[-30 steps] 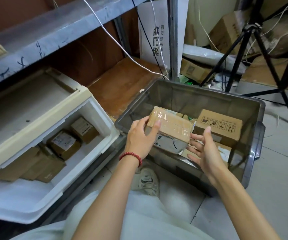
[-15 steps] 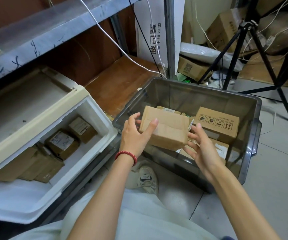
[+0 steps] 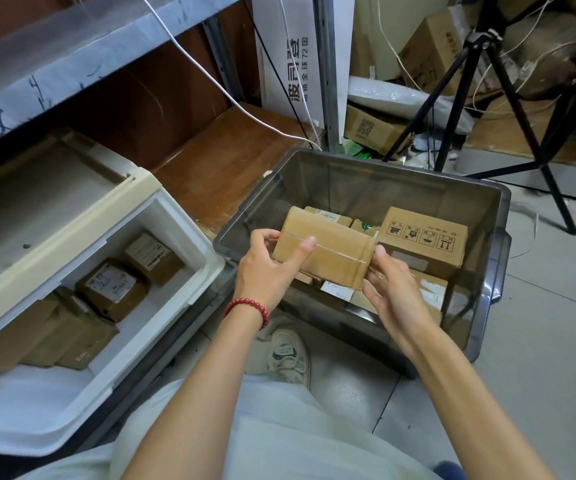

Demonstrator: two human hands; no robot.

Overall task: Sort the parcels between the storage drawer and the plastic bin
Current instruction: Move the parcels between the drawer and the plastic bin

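Grey floor tiles [image 3: 539, 341] run under everything here, and on them the smoky plastic bin [image 3: 383, 174] stands just right of the white storage drawer [image 3: 182, 271], which is pulled open below a metal shelf [image 3: 71, 53]. Between my two hands I hold one brown parcel [image 3: 328, 251], taped along its length, over the near left part of the bin's opening. My left hand [image 3: 262, 271] grips its left end, thumb lying on the top face and fingers curled round the edge; a red bead bracelet [image 3: 246, 306] sits on that wrist. My right hand [image 3: 397, 299] pinches the right end, thumb on the upper corner and fingers against the end below it. Under and behind the parcel more boxes lie in the bin, among them a carton printed with handling symbols [image 3: 421, 240] toward the right wall. Several labelled cartons [image 3: 113, 285] lie in the drawer. My shoe [image 3: 288, 355] rests on the floor between drawer and bin. A white cable [image 3: 210, 74] hangs across the shelf bay, a black tripod [image 3: 508, 98] stands behind the bin, and stacked cardboard boxes [image 3: 428, 53] crowd the far corner.
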